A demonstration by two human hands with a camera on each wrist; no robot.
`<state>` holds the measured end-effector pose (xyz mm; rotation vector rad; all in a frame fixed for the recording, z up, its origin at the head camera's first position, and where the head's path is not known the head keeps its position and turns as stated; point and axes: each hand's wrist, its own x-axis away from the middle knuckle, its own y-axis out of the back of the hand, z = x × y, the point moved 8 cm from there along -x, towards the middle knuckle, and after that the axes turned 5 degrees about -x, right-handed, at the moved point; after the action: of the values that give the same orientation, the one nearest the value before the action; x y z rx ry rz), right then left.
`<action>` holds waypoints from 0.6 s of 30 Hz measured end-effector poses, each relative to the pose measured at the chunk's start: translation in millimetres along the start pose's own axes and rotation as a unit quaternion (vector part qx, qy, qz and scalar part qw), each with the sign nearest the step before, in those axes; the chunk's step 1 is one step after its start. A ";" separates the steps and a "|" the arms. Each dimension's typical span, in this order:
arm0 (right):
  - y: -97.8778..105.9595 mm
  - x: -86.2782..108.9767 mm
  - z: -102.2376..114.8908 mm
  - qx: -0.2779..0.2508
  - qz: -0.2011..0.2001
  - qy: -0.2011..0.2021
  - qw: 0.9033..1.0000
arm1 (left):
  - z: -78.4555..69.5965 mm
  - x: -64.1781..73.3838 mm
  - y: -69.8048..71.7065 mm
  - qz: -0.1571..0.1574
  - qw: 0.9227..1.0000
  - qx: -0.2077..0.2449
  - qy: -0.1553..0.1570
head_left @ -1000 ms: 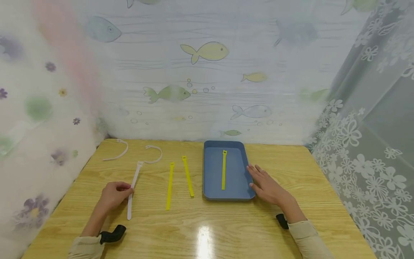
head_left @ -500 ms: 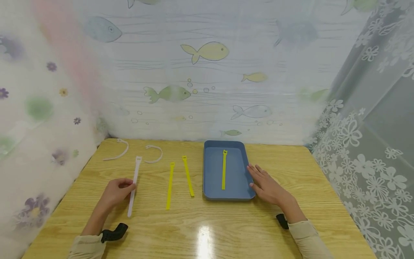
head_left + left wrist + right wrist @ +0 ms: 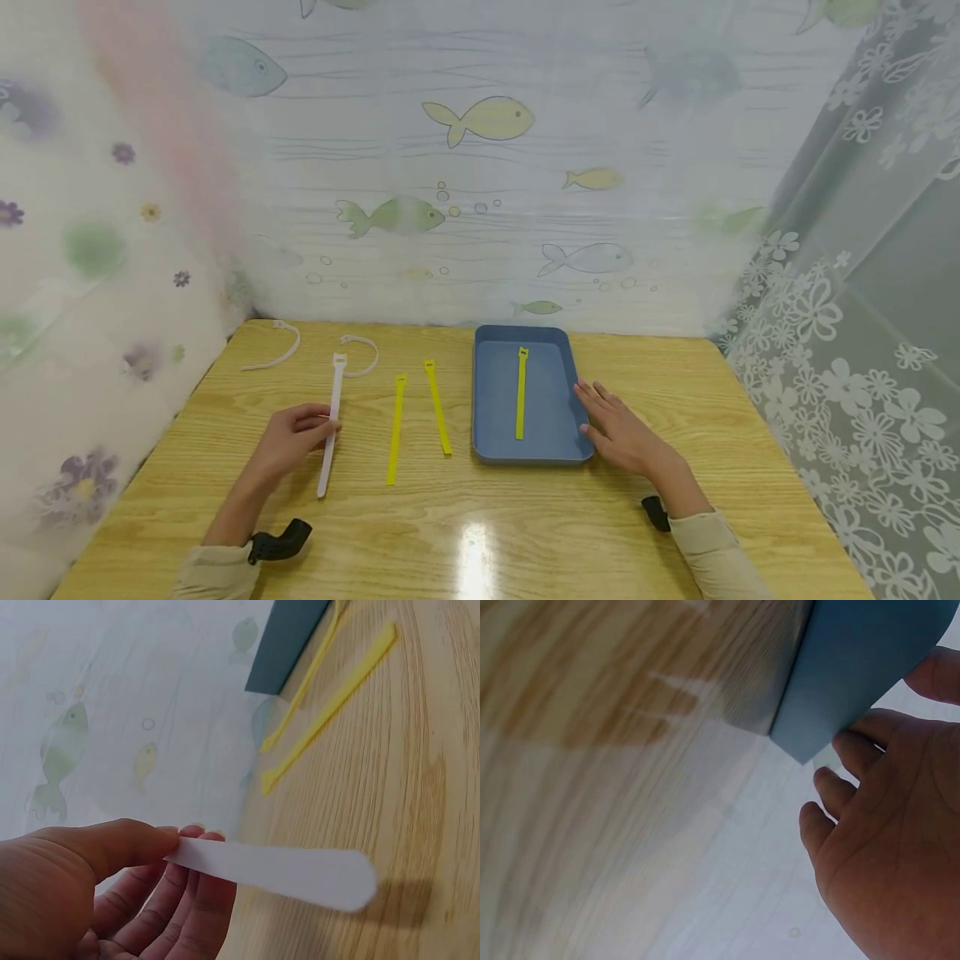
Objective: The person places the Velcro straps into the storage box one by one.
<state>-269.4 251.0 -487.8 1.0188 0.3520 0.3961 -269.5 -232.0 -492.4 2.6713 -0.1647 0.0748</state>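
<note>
My left hand pinches a white hook-and-loop cable tie near its middle, between thumb and fingers. The slotted head points away, and in the left wrist view the rounded tail of the white tie sticks out over the wood. Against the right side of a blue tray rests my right hand, its fingers at the rim. In the right wrist view those fingers lie along the tray's outer wall. One yellow cable tie lies inside the tray.
Two more yellow ties, a left one and a right one, lie between my left hand and the tray. Behind them, at the table's far left, are two curled white ties. A fish-print curtain hangs along the back edge.
My left hand has moved right with the white tie, which has come up from the table. My right hand stays at the tray.
</note>
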 end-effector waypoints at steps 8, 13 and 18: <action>-0.3 0.3 -0.4 0.002 -0.001 0.004 1.000 | -7.9 -1.5 -9.0 0.005 1.000 0.020 0.000; 0.1 -0.3 0.4 -0.005 -0.001 0.008 1.000 | -10.5 -2.5 -12.3 0.011 0.999 0.031 -0.004; -1.3 -0.6 -1.7 -0.002 0.010 -0.002 1.000 | -12.8 -2.6 -18.6 0.015 0.999 0.041 -0.010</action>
<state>-270.5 251.4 -489.7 1.0193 0.3373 0.4121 -270.1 -209.4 -489.5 2.7524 -0.2134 0.0666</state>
